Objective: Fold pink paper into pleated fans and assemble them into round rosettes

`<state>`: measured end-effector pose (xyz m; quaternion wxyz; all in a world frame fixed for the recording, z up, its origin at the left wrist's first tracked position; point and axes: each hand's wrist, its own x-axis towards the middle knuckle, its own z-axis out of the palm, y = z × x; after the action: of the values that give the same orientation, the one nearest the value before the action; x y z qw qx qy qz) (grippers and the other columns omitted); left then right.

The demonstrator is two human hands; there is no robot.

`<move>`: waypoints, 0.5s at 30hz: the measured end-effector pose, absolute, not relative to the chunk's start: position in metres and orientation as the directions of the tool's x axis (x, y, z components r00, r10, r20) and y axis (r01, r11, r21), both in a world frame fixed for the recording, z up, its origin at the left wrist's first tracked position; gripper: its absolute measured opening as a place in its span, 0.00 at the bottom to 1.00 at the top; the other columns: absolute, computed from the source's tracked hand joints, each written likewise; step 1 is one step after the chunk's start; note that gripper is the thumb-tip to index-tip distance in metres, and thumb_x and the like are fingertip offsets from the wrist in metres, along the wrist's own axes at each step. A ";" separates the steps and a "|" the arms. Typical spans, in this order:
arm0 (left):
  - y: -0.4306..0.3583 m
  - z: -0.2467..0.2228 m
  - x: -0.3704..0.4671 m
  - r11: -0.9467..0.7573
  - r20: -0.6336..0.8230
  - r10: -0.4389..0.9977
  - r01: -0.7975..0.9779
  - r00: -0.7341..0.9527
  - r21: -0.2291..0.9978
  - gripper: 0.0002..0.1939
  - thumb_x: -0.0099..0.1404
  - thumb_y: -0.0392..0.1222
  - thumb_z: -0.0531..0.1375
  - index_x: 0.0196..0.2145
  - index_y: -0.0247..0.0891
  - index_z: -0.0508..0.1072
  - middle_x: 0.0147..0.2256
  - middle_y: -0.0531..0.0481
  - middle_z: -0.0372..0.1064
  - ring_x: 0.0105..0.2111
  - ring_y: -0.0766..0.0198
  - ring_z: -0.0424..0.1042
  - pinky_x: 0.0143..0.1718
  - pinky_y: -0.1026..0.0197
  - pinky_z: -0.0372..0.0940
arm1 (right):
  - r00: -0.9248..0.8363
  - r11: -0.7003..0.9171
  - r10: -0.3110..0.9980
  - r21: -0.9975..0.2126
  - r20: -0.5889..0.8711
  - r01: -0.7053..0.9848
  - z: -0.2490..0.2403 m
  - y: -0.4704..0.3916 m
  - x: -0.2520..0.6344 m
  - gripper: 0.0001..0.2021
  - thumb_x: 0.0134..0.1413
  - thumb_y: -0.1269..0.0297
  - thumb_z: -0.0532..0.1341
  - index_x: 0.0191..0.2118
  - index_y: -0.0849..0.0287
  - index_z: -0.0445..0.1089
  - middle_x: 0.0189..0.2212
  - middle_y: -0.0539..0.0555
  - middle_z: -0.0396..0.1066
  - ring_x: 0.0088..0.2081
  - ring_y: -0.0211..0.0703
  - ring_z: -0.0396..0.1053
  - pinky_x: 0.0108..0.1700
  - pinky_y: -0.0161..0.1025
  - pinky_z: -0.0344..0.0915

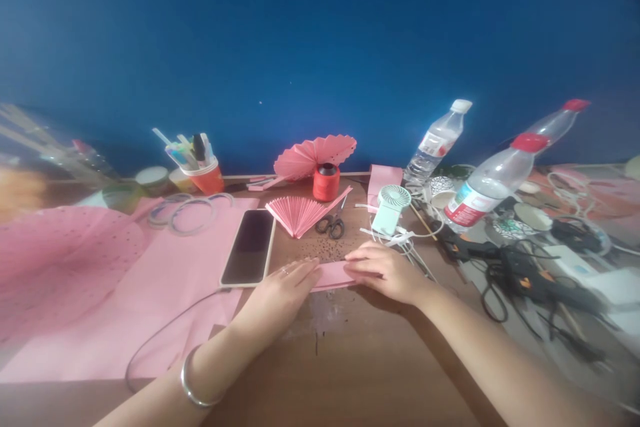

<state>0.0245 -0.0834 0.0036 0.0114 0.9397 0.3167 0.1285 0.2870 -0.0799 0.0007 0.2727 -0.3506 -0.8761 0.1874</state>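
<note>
A narrow piece of folded pink paper (334,275) lies low over the wooden table, between my hands. My left hand (286,290) is closed on its left end, and my right hand (389,272) grips the right end with fingers and thumb. Just beyond sits a pleated pink paper fan (296,215), partly spread. Black-handled scissors (331,225) lie beside the fan, with dark specks scattered on the table near them. A phone (247,247) with a dark screen rests left of my left hand. How the fingers meet the paper underneath is hidden.
A red thread spool (327,183) stands before a larger scalloped pink fan (315,155). A mint handheld fan (390,209), plastic bottles (495,180), black glue guns (530,273) and cables crowd the right. Pink sheets (165,287), tape rolls (193,215) and a pen cup (205,177) occupy the left.
</note>
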 end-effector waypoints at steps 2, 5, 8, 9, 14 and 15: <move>-0.083 0.003 0.024 -0.807 0.236 0.587 0.583 0.774 0.093 0.20 0.62 0.31 0.48 0.51 0.40 0.62 0.52 0.47 0.63 0.51 0.59 0.63 0.51 0.54 0.61 | -0.613 0.689 0.712 -0.510 0.344 0.514 -0.001 -0.079 0.288 0.13 0.52 0.60 0.60 0.45 0.52 0.71 0.43 0.55 0.71 0.44 0.46 0.66 0.44 0.46 0.64; -0.082 0.001 0.025 -0.807 0.237 0.586 0.584 0.775 0.087 0.18 0.63 0.35 0.50 0.51 0.40 0.63 0.52 0.47 0.64 0.51 0.58 0.64 0.52 0.53 0.61 | -0.627 0.700 0.700 -0.496 0.340 0.513 -0.003 -0.078 0.290 0.17 0.48 0.57 0.62 0.46 0.52 0.70 0.44 0.55 0.71 0.45 0.47 0.65 0.45 0.46 0.64; -0.082 0.000 0.025 -0.811 0.242 0.580 0.581 0.778 0.074 0.17 0.64 0.33 0.49 0.50 0.39 0.64 0.52 0.47 0.64 0.52 0.60 0.63 0.52 0.55 0.60 | -0.635 0.706 0.695 -0.487 0.337 0.514 -0.003 -0.077 0.291 0.15 0.50 0.58 0.61 0.46 0.51 0.70 0.44 0.54 0.71 0.44 0.46 0.65 0.45 0.46 0.64; -0.083 0.000 0.025 -0.811 0.241 0.579 0.581 0.779 0.070 0.17 0.64 0.33 0.49 0.50 0.39 0.64 0.52 0.48 0.64 0.52 0.60 0.63 0.53 0.55 0.60 | -0.640 0.709 0.691 -0.483 0.335 0.513 -0.003 -0.077 0.291 0.15 0.51 0.58 0.61 0.46 0.50 0.70 0.44 0.54 0.71 0.44 0.46 0.65 0.44 0.46 0.64; -0.083 -0.003 0.024 -0.810 0.219 0.583 0.582 0.783 0.076 0.16 0.64 0.34 0.49 0.49 0.39 0.65 0.52 0.49 0.64 0.52 0.59 0.63 0.53 0.54 0.60 | -0.662 0.719 0.679 -0.468 0.317 0.514 -0.003 -0.078 0.291 0.12 0.53 0.59 0.59 0.44 0.51 0.71 0.44 0.53 0.71 0.43 0.46 0.64 0.44 0.46 0.64; -0.083 -0.003 0.024 -0.809 0.215 0.584 0.583 0.783 0.077 0.16 0.64 0.34 0.49 0.49 0.39 0.66 0.52 0.49 0.64 0.52 0.59 0.63 0.53 0.54 0.60 | -0.660 0.716 0.682 -0.470 0.314 0.516 -0.003 -0.078 0.290 0.12 0.54 0.60 0.58 0.43 0.51 0.72 0.44 0.53 0.71 0.43 0.45 0.64 0.43 0.46 0.64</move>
<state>0.0244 -0.0829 -0.0032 0.0030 0.9441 0.3090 0.1148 0.2905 -0.0780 -0.0030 0.2403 -0.3350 -0.8946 0.1725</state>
